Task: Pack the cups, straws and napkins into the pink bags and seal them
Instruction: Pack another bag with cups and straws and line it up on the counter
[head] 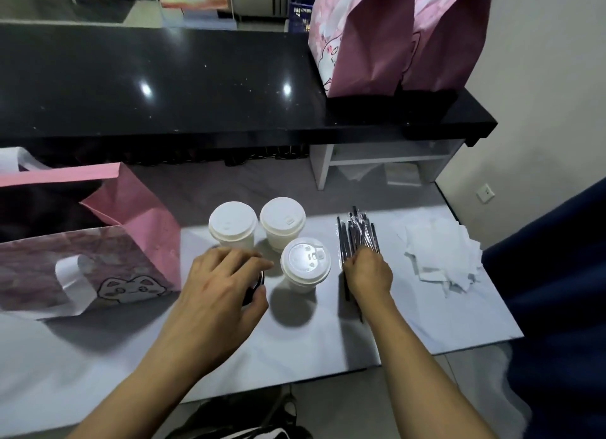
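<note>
Three pink paper bags are in view: one open pink bag (82, 268) lies on its side to the left of our left hand (223, 294), and two upright bags (393, 38) stand on the black counter (164, 77), well beyond both hands. We judge the paper light, stiff at the folds and easy to crease; we would take it by the white handle (70, 279) or the mouth edge.

Three lidded white cups (305, 268) stand just past our left fingertips. We judge them crushable and their contents unknown, so we would grip the wall below the lid. The left fingers are curled round a small dark object (257, 286) that we cannot identify.

The napkin pile (439, 255), soft and loose, lies right of our right hand (369, 274).

The right fingers pinch the wrapped straws (359, 233), which fan forward from the fingertips; we judge the film slippery.
</note>
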Motion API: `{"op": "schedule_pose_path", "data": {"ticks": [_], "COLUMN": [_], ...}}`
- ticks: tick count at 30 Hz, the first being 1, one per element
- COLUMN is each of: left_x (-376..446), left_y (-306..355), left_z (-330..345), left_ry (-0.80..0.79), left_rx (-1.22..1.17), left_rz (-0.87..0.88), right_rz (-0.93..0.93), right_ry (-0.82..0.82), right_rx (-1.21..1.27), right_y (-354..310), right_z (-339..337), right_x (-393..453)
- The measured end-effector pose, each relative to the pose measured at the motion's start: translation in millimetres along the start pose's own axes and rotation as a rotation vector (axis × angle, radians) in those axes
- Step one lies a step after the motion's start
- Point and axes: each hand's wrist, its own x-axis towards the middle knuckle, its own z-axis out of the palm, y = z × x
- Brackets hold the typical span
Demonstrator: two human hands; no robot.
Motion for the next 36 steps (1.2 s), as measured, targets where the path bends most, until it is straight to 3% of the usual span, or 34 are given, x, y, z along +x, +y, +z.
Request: {"op": "schedule_pose_path", "data": {"ticks": [6,17,36], "left_x": [5,-6,0], "left_y": [-1,-24,-47], "left_z": [-5,-17,-31], "left_ry": [-0.001,0.050,-0.015], "left_rx": [-0.007,-0.030,-0.006], "left_rz": [-0.001,0.028,0.036], "right_rz": [-0.005,-0.033,0.136], "right_ry": [0.074,0.044,0.025], "right_rx": [0.056,-0.121,-0.055], "right_y": [4,-16,-26], "right_z": [-3,8,4], "right_x": [2,6,2]}}
